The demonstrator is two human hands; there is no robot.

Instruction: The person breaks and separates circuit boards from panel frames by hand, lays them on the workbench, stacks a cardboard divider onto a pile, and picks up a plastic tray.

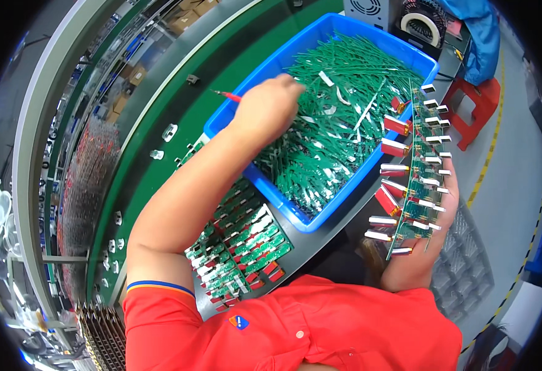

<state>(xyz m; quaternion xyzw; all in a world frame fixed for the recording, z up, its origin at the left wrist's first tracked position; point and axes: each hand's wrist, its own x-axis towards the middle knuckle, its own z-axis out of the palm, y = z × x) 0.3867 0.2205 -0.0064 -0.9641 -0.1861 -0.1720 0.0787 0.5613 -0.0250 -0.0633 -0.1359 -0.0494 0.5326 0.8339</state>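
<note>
My left hand [269, 105] reaches over the near-left rim of a blue bin [253, 120] and is closed around a thin red tool whose tip [226, 94] sticks out to the left. The bin holds a heap of narrow green circuit board strips [345, 117]. My right hand [416, 263] holds up a long green circuit board panel [420, 167] on edge, with several silver and red connectors sticking out from both sides. The panel stands just right of the bin.
A stack of green boards with silver connectors [240, 247] lies below the bin on the grey bench. A green conveyor belt [159, 105] curves along the left. A red stool [478, 105] and a tape roll [420, 26] are at the upper right.
</note>
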